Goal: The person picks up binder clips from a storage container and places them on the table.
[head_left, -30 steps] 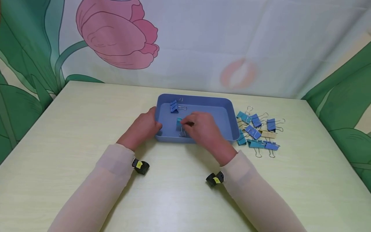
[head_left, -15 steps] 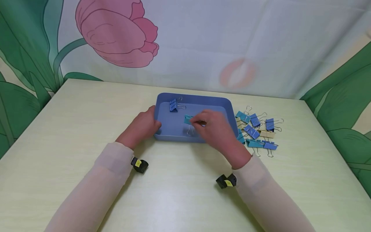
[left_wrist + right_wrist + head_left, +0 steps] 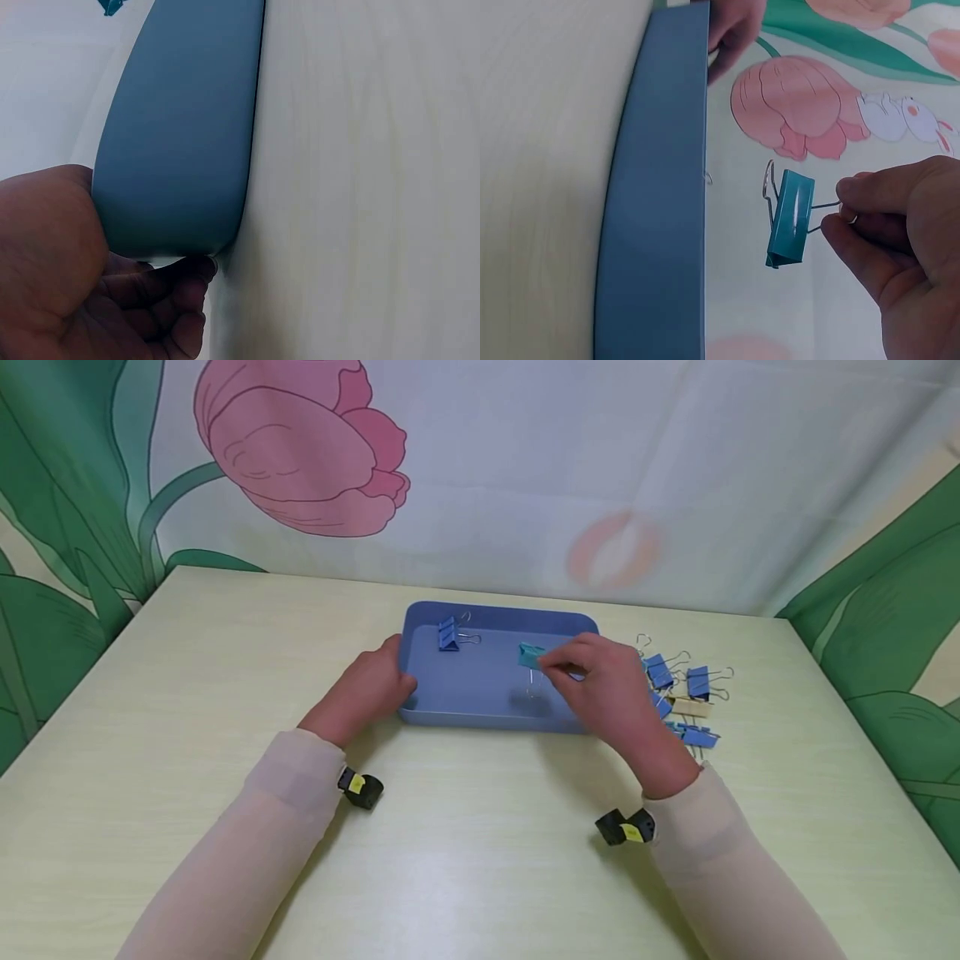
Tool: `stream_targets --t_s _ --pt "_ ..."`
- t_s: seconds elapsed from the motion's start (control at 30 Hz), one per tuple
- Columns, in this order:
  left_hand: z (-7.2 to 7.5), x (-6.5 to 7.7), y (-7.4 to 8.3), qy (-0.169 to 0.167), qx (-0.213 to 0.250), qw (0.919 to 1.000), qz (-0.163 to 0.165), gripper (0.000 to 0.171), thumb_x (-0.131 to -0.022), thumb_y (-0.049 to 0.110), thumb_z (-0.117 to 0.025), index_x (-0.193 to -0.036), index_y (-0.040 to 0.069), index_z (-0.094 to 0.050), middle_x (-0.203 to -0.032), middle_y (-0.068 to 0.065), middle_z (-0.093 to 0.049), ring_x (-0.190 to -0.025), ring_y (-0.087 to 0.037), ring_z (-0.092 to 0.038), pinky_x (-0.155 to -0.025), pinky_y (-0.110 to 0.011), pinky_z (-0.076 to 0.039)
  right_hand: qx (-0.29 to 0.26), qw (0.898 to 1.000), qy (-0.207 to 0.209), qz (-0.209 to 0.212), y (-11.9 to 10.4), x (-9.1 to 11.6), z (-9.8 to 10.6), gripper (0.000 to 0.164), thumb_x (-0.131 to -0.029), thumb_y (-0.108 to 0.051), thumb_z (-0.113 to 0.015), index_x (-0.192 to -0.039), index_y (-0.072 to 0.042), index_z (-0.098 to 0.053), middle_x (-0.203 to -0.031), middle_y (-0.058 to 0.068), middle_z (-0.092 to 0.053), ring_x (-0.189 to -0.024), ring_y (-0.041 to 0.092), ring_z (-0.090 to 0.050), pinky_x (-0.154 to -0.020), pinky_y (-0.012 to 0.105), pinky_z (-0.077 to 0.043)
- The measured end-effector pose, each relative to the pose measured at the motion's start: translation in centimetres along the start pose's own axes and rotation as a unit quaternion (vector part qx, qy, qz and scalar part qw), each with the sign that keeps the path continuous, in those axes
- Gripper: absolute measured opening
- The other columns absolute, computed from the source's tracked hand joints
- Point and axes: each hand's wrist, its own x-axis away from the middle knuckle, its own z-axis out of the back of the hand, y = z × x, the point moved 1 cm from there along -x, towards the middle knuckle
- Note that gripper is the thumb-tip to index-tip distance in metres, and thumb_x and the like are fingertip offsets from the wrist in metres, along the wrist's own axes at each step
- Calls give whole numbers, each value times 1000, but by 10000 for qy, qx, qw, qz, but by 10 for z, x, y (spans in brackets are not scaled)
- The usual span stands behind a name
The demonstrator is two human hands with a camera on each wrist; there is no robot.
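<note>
In the head view my left hand (image 3: 365,685) holds the blue tray (image 3: 480,720) at its left end, thumb at the rim. The left wrist view shows curled fingers (image 3: 176,300) against the outside of the tray wall (image 3: 176,142). My right hand (image 3: 611,689) pinches a teal binder clip (image 3: 531,655) above the right part of the tray. In the right wrist view the thumb and forefinger hold one wire handle of that clip (image 3: 791,217), and its other handle sticks out free. A blue binder clip (image 3: 448,634) lies in the tray's back left corner.
Right of the tray lies a group of binder clips, including blue clips (image 3: 698,682) and a yellow one (image 3: 691,707); my right hand partly covers the group. A printed cloth (image 3: 495,468) hangs behind the table (image 3: 450,852).
My right hand has moved rightward over the tray, carrying the teal binder clip with it. My left hand stays on the tray's left end.
</note>
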Motion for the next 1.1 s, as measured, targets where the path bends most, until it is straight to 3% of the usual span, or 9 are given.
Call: stream_targets --t_s 0.5,0.83,1.03,1.1 --pt "-2 0 1 -17 -20 10000 11 68 -94 16 -41 -152 -6 -13 -149 -27 -38 -123 -33 -52 -106 -49 -41 76 9981 290 -540 34 14 22 13 -84 -6 -72 -96 -5 -77 -87 7 -71 -79 22 -71 -71 38 -58" --pt "0 2 4 -19 -25 10000 22 68 -95 17 -41 -152 -7 -12 -148 -28 -39 -114 -32 -52 -101 -46 -43 276 9963 641 -502 49 23 40 11 -83 -3 -71 -92 -4 -78 -83 9 -71 -73 23 -70 -68 39 -57" --pt "0 1 1 -36 -23 10000 56 68 -95 18 -40 -152 -6 -11 -149 -27 -38 -116 -32 -51 -102 -47 -43 346 9934 724 -819 63 26 59 13 -85 -8 -70 -96 -7 -78 -89 10 -73 -78 26 -71 -68 7 -44" --pt "0 1 1 -49 -44 10000 57 68 -95 18 -40 -152 -6 -11 -149 -27 -38 -115 -32 -51 -102 -47 -43 377 9917 660 -1036 67 28 65 14 -87 -10 -69 -98 -7 -78 -92 11 -73 -81 28 -72 -69 7 -44"
